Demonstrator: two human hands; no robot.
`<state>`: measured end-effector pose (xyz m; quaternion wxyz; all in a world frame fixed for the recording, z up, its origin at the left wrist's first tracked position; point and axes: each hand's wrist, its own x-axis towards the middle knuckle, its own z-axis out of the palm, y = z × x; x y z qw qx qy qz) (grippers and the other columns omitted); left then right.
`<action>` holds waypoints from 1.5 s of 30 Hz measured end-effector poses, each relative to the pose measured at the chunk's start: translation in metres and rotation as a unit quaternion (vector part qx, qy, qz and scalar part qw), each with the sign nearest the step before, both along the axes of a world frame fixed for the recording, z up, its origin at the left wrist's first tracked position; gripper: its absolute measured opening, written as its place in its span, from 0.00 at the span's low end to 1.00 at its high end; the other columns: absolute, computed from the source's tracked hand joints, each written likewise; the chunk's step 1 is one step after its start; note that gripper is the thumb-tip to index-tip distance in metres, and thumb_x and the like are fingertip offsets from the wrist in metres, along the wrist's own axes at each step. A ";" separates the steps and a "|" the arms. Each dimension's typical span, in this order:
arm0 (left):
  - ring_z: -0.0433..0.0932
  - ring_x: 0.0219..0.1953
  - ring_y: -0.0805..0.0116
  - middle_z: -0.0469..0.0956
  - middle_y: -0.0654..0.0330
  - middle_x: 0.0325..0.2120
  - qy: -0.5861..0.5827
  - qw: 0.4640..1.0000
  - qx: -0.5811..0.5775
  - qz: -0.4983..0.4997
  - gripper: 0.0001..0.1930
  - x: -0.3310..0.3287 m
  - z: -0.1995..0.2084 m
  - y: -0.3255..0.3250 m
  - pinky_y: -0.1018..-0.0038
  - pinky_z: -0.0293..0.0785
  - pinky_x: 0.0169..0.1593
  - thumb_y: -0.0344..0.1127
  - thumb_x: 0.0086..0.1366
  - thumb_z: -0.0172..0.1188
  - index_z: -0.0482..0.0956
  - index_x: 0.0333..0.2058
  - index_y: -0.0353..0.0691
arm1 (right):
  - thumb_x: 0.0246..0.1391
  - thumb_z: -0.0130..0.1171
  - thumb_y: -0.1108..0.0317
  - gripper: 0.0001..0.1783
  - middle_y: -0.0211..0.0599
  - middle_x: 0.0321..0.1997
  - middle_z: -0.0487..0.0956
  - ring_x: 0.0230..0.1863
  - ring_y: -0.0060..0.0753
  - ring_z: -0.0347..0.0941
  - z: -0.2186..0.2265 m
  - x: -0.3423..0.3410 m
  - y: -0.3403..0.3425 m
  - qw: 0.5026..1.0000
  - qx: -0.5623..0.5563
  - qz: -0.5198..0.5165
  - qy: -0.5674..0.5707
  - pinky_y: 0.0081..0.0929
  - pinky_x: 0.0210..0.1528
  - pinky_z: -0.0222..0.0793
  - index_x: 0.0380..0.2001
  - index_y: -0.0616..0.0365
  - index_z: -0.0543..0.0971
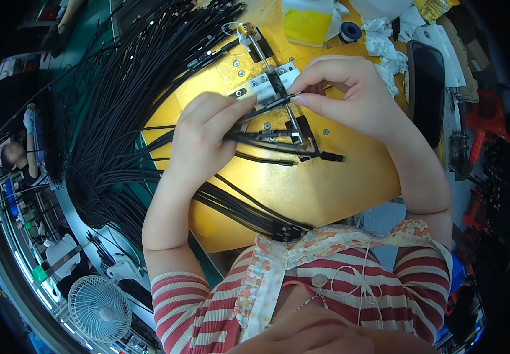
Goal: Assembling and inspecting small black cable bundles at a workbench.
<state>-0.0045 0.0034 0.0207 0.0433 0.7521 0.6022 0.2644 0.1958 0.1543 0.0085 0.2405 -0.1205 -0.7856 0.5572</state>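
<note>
My left hand [205, 127] is closed round several thin black cables, whose ends stick out to the right below its fingers. One black cable end [275, 106] runs up from its fingertips to my right hand [352, 88]. There the right thumb and forefinger pinch the tip; the exact part between them is too small to make out. Both hands are over a clamp fixture with a white block [264, 85] and a metal rod [259, 46], bolted to a gold-coloured plate [337, 192]. The left fingers hide part of the fixture.
A large bundle of black cables [119, 106] spreads along the left, with more cable ends [281, 229] near my body. At the back right are a yellow-and-white container [306, 23], a tape spool [350, 32], crumpled tissue [383, 50] and a phone [427, 88]. A fan [100, 308] stands lower left.
</note>
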 end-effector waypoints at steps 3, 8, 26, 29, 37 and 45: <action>0.76 0.27 0.63 0.76 0.55 0.26 -0.113 0.981 -0.158 0.000 0.16 0.007 0.024 -0.008 0.73 0.70 0.30 0.23 0.52 0.66 0.82 0.42 0.35 | 0.50 0.65 0.73 0.06 0.28 0.26 0.78 0.27 0.17 0.71 0.002 -0.001 -0.003 1.000 -0.013 0.013 0.017 0.17 0.30 0.67 0.33 0.61 0.81; 0.77 0.26 0.65 0.76 0.58 0.29 -0.081 0.990 -0.113 0.004 0.22 0.006 0.008 -0.006 0.71 0.74 0.31 0.24 0.51 0.66 0.79 0.47 0.38 | 0.49 0.65 0.74 0.05 0.32 0.26 0.78 0.28 0.23 0.74 0.001 -0.004 -0.001 0.995 0.094 0.017 -0.005 0.20 0.31 0.68 0.31 0.62 0.80; 0.78 0.31 0.66 0.75 0.62 0.32 0.061 0.997 -0.041 0.021 0.34 -0.001 -0.025 0.000 0.72 0.76 0.33 0.16 0.42 0.59 0.79 0.51 0.48 | 0.49 0.62 0.73 0.04 0.37 0.31 0.72 0.37 0.39 0.71 -0.025 -0.016 0.006 0.971 0.232 -0.056 -0.011 0.32 0.40 0.67 0.29 0.62 0.81; 0.78 0.31 0.66 0.75 0.62 0.33 0.068 0.997 -0.040 0.023 0.33 -0.002 -0.027 0.001 0.73 0.76 0.33 0.17 0.42 0.59 0.79 0.52 0.48 | 0.49 0.62 0.72 0.05 0.37 0.32 0.71 0.37 0.39 0.70 -0.024 -0.013 0.005 0.962 0.270 -0.047 -0.007 0.33 0.40 0.67 0.29 0.63 0.80; 0.77 0.28 0.65 0.75 0.63 0.31 0.066 0.998 0.009 0.008 0.28 -0.002 -0.030 0.004 0.73 0.76 0.31 0.23 0.44 0.63 0.80 0.49 0.45 | 0.52 0.62 0.74 0.09 0.36 0.33 0.70 0.35 0.33 0.70 -0.015 -0.007 0.003 0.939 0.337 -0.032 -0.052 0.27 0.37 0.68 0.37 0.64 0.80; 0.77 0.29 0.66 0.76 0.63 0.32 0.073 0.997 -0.002 0.007 0.30 -0.002 -0.027 0.003 0.73 0.76 0.31 0.22 0.42 0.62 0.79 0.50 0.46 | 0.49 0.61 0.73 0.03 0.34 0.31 0.68 0.34 0.36 0.70 -0.017 -0.008 0.003 0.936 0.349 -0.046 -0.018 0.32 0.36 0.68 0.28 0.60 0.79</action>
